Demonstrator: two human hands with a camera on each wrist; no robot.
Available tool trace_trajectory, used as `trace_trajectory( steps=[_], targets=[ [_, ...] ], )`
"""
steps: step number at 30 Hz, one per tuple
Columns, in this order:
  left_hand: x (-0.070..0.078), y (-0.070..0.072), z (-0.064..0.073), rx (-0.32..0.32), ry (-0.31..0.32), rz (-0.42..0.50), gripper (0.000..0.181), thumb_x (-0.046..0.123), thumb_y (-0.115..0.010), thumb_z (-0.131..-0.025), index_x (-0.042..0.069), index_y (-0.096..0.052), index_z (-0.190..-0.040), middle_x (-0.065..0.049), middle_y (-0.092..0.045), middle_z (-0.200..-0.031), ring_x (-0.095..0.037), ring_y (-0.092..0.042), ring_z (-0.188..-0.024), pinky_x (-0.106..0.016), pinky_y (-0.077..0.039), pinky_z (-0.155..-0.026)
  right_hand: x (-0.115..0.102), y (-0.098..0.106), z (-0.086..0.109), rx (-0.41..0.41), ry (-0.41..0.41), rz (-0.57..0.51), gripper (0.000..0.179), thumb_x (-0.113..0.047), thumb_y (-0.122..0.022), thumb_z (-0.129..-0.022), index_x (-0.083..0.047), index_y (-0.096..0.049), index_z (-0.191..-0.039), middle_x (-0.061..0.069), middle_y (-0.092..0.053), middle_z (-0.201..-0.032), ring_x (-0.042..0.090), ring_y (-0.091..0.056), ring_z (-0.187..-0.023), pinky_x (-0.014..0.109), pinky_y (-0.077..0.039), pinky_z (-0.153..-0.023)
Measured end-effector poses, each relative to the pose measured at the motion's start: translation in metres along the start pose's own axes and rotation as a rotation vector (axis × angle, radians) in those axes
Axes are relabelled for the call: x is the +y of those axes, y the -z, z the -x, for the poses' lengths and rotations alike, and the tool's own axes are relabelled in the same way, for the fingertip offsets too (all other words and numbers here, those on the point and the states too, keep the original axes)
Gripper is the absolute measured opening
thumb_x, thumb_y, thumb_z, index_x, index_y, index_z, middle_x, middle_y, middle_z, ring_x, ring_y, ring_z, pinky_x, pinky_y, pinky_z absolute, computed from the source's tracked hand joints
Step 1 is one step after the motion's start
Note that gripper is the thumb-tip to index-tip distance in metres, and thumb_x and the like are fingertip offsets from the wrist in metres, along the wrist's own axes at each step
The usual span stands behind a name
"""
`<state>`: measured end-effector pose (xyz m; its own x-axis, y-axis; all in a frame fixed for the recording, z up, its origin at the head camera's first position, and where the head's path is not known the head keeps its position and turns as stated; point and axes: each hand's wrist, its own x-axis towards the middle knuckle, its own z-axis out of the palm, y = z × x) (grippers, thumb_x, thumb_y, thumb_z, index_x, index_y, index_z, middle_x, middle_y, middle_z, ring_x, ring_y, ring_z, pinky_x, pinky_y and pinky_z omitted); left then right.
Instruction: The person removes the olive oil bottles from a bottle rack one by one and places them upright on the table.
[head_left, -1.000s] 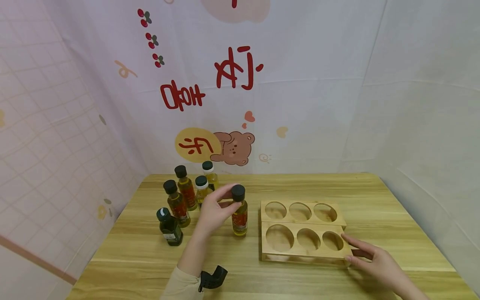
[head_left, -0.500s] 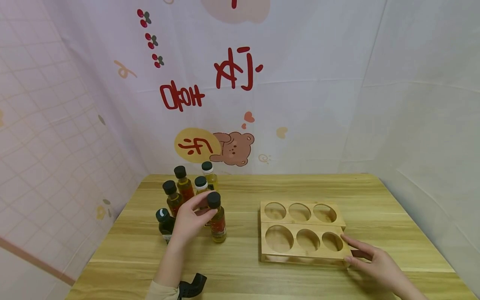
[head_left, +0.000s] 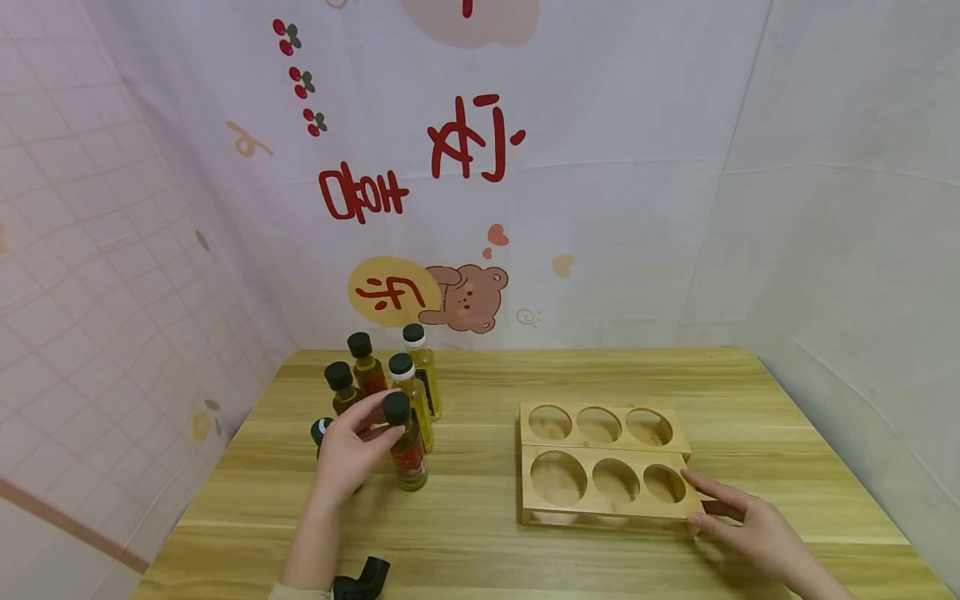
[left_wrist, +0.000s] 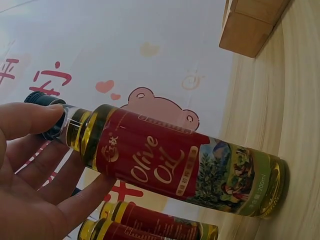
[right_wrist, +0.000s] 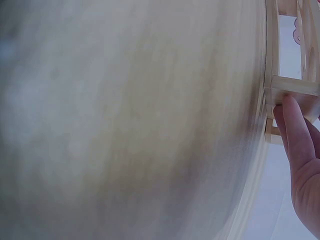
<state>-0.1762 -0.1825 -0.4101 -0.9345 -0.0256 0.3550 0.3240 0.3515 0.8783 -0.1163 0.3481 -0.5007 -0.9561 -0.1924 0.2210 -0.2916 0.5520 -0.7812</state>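
Observation:
By its neck, just under the dark cap, my left hand (head_left: 348, 450) holds an olive oil bottle (head_left: 409, 457) with a red label. It stands nearly upright, its base at the tabletop; in the left wrist view the label of the olive oil bottle (left_wrist: 150, 155) faces the camera. At the right end of a two-tier wooden rack (head_left: 592, 450) with round holes, my right hand (head_left: 750, 525) grips the lower tier's end between thumb and fingers. In the right wrist view the thumb lies against the corner of the rack (right_wrist: 295, 90).
Behind the held bottle stand two yellow oil bottles (head_left: 427, 375) with white collars. Two more red-labelled bottles (head_left: 369, 371) are farther left. A dark green bottle (head_left: 320, 429) is mostly hidden by my left hand. The wooden table (head_left: 480, 550) ends at a printed cloth (head_left: 630, 250).
My left hand has carried the olive oil bottle leftward, away from the rack and toward the other bottles, and slightly nearer to me. My right hand and the rack have stayed put.

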Motion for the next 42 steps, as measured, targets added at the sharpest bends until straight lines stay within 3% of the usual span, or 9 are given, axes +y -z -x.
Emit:
trace_trajectory(
  steps=[3, 8, 17, 27, 32, 38, 42],
  targets=[
    [-0.003, 0.002, 0.0, 0.0, 0.005, 0.006, 0.048, -0.003, -0.079, -0.082, 0.008, -0.067, -0.127, -0.012, -0.069, -0.116, -0.014, -0.066, -0.101, -0.044, -0.056, -0.089, -0.001, 0.0, 0.001, -0.001, -0.004, 0.002, 0.056, -0.01, -0.077, -0.087, -0.004, -0.057, -0.139, -0.022, -0.058, -0.126, 0.003, -0.068, -0.093, 0.019, -0.055, -0.071],
    [-0.006, 0.004, -0.001, -0.01, 0.008, 0.006, 0.049, -0.002, -0.078, -0.082, 0.006, -0.065, -0.129, -0.013, -0.068, -0.117, -0.013, -0.065, -0.101, -0.041, -0.056, -0.088, -0.001, 0.0, 0.001, 0.001, -0.016, 0.006, 0.056, -0.01, -0.077, -0.086, -0.004, -0.057, -0.139, -0.019, -0.06, -0.125, 0.003, -0.068, -0.092, 0.019, -0.055, -0.071],
    [-0.013, 0.007, -0.001, -0.022, 0.015, 0.024, 0.051, -0.002, -0.077, -0.083, 0.008, -0.064, -0.131, -0.013, -0.068, -0.118, -0.009, -0.065, -0.101, -0.02, -0.053, -0.085, -0.002, 0.002, 0.001, 0.003, -0.024, 0.023, 0.056, -0.012, -0.077, -0.087, -0.005, -0.058, -0.139, -0.023, -0.057, -0.125, 0.002, -0.067, -0.093, 0.02, -0.055, -0.072],
    [-0.01, 0.014, -0.001, -0.057, -0.014, 0.008, 0.054, 0.007, -0.075, -0.088, 0.007, -0.057, -0.139, -0.015, -0.065, -0.119, -0.009, -0.062, -0.104, -0.019, -0.051, -0.088, -0.006, 0.003, -0.003, -0.001, 0.021, 0.076, 0.054, -0.013, -0.078, -0.086, -0.005, -0.061, -0.136, -0.013, -0.061, -0.127, 0.002, -0.066, -0.095, 0.022, -0.057, -0.07],
    [0.002, 0.021, -0.002, -0.056, -0.061, -0.068, 0.051, 0.01, -0.072, -0.092, 0.003, -0.055, -0.139, -0.016, -0.064, -0.123, -0.012, -0.061, -0.107, -0.018, -0.051, -0.089, -0.009, 0.009, -0.009, -0.017, 0.112, 0.116, 0.053, -0.009, -0.08, -0.084, -0.002, -0.062, -0.133, 0.0, -0.063, -0.128, 0.001, -0.063, -0.101, 0.023, -0.058, -0.069],
    [0.017, 0.025, -0.006, -0.034, -0.153, -0.198, 0.049, 0.01, -0.072, -0.092, 0.004, -0.056, -0.138, -0.014, -0.063, -0.125, -0.028, -0.062, -0.111, -0.044, -0.054, -0.091, -0.022, 0.016, -0.023, -0.011, 0.188, 0.189, 0.055, -0.011, -0.08, -0.083, 0.001, -0.061, -0.133, 0.02, -0.062, -0.129, -0.009, -0.05, -0.115, 0.026, -0.058, -0.078],
    [0.03, 0.023, -0.01, -0.004, -0.252, -0.293, 0.049, 0.009, -0.075, -0.089, 0.005, -0.059, -0.136, -0.011, -0.064, -0.12, -0.027, -0.063, -0.103, -0.038, -0.057, -0.079, -0.039, 0.018, -0.034, 0.006, 0.225, 0.273, 0.057, -0.016, -0.08, -0.085, -0.003, -0.059, -0.136, 0.021, -0.06, -0.132, -0.007, -0.05, -0.117, 0.019, -0.053, -0.085]
  ],
)
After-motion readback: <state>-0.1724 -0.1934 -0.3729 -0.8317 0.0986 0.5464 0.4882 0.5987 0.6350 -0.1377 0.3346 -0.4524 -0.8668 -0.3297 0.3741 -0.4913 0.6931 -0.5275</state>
